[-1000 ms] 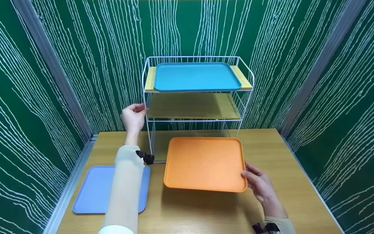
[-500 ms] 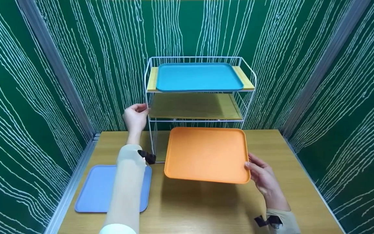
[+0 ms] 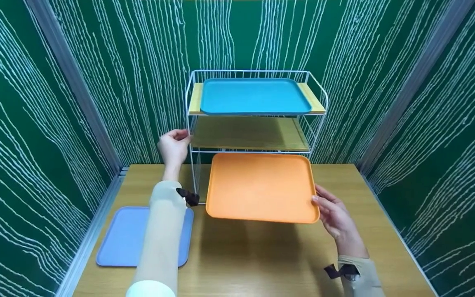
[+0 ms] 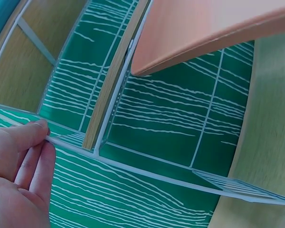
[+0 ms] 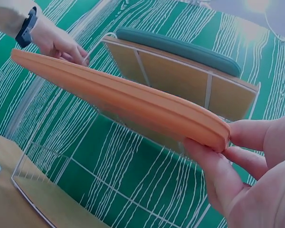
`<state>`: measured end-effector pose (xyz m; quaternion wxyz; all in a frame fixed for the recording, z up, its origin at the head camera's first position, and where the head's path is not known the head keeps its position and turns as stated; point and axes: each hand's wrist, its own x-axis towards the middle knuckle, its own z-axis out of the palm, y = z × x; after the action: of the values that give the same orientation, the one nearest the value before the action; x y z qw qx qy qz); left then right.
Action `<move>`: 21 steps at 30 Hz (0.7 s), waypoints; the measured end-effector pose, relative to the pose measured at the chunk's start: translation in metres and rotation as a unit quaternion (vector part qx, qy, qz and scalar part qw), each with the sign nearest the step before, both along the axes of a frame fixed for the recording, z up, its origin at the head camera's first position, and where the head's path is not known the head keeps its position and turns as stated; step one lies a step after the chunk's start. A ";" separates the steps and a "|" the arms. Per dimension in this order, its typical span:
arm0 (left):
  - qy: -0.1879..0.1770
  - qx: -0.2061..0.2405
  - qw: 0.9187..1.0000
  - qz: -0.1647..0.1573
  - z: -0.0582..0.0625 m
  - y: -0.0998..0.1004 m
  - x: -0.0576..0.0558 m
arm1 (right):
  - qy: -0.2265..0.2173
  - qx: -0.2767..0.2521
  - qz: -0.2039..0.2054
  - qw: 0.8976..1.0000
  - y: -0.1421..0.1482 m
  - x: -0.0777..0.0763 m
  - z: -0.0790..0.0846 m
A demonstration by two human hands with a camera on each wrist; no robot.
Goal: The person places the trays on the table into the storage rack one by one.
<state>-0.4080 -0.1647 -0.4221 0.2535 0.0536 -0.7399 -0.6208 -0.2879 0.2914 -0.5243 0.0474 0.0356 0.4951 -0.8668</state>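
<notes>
the left hand [image 3: 173, 148] pinches a white rack [image 3: 250, 133] at its left side; the right hand [image 3: 339, 222] grips an orange tray [image 3: 262, 187] by its right edge, above the wooden table [image 3: 241, 260]. a teal tray [image 3: 256, 95] lies on the top shelf [image 3: 315, 102], a periwinkle tray [image 3: 124, 237] on the table, partly behind the left sleeve [image 3: 161, 235].

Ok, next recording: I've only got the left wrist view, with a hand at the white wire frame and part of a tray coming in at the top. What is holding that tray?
Observer: The right hand grips the orange tray at its right-hand edge.
Operator: What else lies lower down, out of my sight?
Observer: A periwinkle-blue tray lies on the left part of the table.
Operator: And what peeks in at my upper left corner?
Observer: That's a teal tray; the head view shows it lying on the wooden top shelf.
</notes>
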 end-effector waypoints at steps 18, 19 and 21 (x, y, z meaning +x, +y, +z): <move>0.001 0.000 1.000 0.005 0.000 0.000 0.001 | -0.015 -0.108 0.045 0.993 0.011 0.002 0.020; 0.002 0.000 1.000 0.005 -0.001 0.000 0.000 | -0.018 -0.116 0.045 0.992 0.011 0.001 0.022; 0.001 -0.001 1.000 0.007 -0.001 0.001 0.000 | -0.022 -0.127 0.046 0.991 0.010 -0.001 0.024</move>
<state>-0.4080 -0.1638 -0.4228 0.2589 0.0576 -0.7400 -0.6181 -0.2885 0.3013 -0.5008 0.1018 0.0254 0.3807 -0.9187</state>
